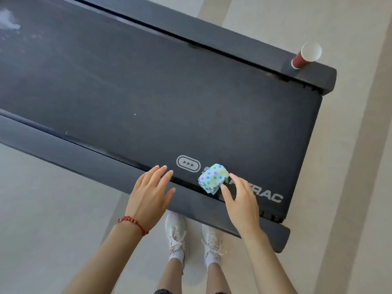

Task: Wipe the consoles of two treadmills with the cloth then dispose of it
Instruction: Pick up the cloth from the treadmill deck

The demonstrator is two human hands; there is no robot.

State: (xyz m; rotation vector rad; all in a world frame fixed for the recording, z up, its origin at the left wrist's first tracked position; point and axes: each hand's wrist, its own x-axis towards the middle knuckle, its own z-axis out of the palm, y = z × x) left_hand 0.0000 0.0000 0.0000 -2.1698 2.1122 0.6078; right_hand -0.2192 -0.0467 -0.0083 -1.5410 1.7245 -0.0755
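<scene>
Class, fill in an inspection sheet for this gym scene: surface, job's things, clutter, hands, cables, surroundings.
Surface: dark treadmill belt, pale smudge at its far left end.
Job's things: folded dotted cloth lying on the belt near the printed logo.
Clutter: red paper cup standing on the far side rail.
Hands: left hand open over the near rail; right hand open, fingers beside the cloth, not gripping it.
Cables: nothing seen.
Surroundings: pale floor; white shoes beside the treadmill.

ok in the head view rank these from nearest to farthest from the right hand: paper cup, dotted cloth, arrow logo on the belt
1. dotted cloth, just beyond the right hand, by its fingertips
2. arrow logo, left of the cloth on the belt
3. paper cup, on the far side rail, upper right
</scene>
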